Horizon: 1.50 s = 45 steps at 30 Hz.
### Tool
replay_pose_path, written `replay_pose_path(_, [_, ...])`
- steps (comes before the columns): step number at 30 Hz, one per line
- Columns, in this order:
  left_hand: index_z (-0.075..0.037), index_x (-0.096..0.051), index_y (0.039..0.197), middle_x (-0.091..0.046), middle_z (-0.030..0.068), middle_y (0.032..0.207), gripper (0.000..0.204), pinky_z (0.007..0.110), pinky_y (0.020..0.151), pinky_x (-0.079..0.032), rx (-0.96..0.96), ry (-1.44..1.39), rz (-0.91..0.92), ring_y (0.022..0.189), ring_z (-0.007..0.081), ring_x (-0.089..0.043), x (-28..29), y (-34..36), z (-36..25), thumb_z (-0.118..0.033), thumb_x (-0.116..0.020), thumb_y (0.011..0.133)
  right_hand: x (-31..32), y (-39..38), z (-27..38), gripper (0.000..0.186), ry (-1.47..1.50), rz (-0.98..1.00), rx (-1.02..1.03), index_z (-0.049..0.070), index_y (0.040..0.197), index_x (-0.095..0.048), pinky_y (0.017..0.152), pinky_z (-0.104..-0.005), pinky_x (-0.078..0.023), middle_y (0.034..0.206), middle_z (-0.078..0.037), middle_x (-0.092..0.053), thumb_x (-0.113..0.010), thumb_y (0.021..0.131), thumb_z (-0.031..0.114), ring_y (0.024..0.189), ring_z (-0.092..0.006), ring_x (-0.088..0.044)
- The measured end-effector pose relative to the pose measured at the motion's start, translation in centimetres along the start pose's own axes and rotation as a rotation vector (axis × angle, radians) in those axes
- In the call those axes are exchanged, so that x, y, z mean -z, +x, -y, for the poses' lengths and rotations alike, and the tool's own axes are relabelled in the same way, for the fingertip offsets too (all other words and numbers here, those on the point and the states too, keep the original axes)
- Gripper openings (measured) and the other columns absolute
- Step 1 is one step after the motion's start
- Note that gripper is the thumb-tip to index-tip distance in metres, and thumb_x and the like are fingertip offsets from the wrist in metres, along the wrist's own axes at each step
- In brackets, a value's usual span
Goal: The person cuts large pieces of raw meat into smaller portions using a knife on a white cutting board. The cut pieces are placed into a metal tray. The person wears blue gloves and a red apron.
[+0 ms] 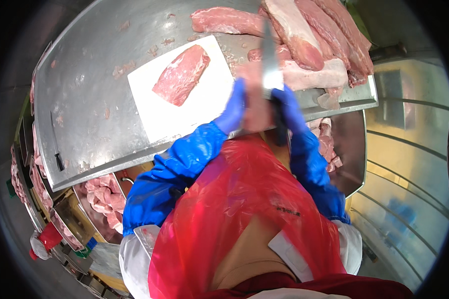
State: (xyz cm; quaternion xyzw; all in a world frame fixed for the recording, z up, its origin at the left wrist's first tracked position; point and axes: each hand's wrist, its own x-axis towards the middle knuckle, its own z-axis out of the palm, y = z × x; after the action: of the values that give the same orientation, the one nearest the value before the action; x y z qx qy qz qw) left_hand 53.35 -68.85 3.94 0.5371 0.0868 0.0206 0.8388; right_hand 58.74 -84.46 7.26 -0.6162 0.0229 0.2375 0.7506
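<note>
My right hand (288,107), in a blue-violet glove, is closed round the black handle of a knife (270,60). The broad blade points away from me and is blurred. A blurred piece of raw meat (257,107) is between my hands at the table's near edge. My gloved left hand (232,109) grips its left side; the fingertips are partly hidden. Left of it, a trimmed piece of meat (182,74) lies on a white cutting board (144,107). Beyond my right hand, several long loins (314,74) are heaped, some with pale fat.
The steel table (95,99) carries small scraps. A second knife (59,160) lies by its left edge. Below the near edge are bins of cut meat, one on the left (105,199) and one on the right (326,144). Another person (46,241) is far off at lower left.
</note>
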Motion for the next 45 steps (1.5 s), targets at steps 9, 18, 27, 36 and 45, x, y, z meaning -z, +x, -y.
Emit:
replay_pose_path(9, [-0.013, -0.048, 0.138, -0.049, 0.0225, 0.133, 0.070, 0.052, 0.109, -0.030, -0.473, 1.702, -0.029, 0.130, 0.0438, -0.038, 7.5, 5.9, -1.0, -0.041, -0.066, 0.077, 21.6, -15.6, 6.8, 0.056, -0.210, -0.481, 0.082, -0.003, 0.140, -0.042, 0.106, -0.0406, -0.040, 0.138, -0.019, -0.052, -0.051, 0.092, 0.024, 0.129, -0.0273, -0.050])
replay_pose_path(18, [-0.006, -0.056, 0.128, -0.066, 0.0140, 0.110, 0.059, 0.036, 0.089, -0.051, 0.349, 0.504, -0.300, 0.099, 0.0264, -0.064, 25.4, 11.1, -9.9, -0.035, -0.065, 0.078, 13.9, -3.1, 1.9, 0.052, -0.080, -0.007, 0.149, -0.008, 0.132, -0.047, 0.094, -0.0446, -0.051, 0.124, -0.021, -0.060, -0.056, 0.090, 0.020, 0.116, -0.0329, -0.060])
replay_pose_path(27, [-0.009, -0.059, 0.115, -0.066, 0.0090, 0.105, 0.032, 0.038, 0.083, -0.056, 0.060, -0.242, -0.218, 0.091, 0.0226, -0.066, 21.1, 3.5, -16.3, -0.035, -0.051, 0.097, 7.9, 1.1, 2.3, 0.040, -0.037, 0.067, 0.056, -0.007, 0.127, -0.049, 0.084, -0.0398, -0.057, 0.115, -0.020, -0.064, -0.052, 0.094, 0.015, 0.103, -0.0306, -0.067])
replay_pose_path(36, [-0.003, -0.043, 0.141, -0.059, 0.0222, 0.116, 0.088, 0.043, 0.091, -0.048, 0.483, 0.899, -0.586, 0.109, 0.0348, -0.058, 26.2, -2.4, -10.8, -0.056, -0.073, 0.077, 2.6, 3.8, -0.3, 0.028, -0.106, 0.229, 0.017, -0.006, 0.117, -0.056, 0.076, -0.0321, -0.055, 0.104, -0.015, -0.066, -0.051, 0.094, 0.010, 0.088, -0.0210, -0.067])
replay_pose_path(45, [-0.017, -0.047, 0.141, -0.049, 0.0204, 0.135, 0.085, 0.049, 0.104, -0.040, -0.143, 1.522, -0.276, 0.127, 0.0394, -0.045, 25.6, 4.0, -10.1, -0.056, -0.075, 0.072, -0.5, 2.7, -4.1, 0.031, -0.146, 0.249, -0.209, -0.001, 0.122, -0.054, 0.072, -0.0333, -0.057, 0.106, -0.013, -0.065, -0.051, 0.094, 0.013, 0.094, -0.0218, -0.066])
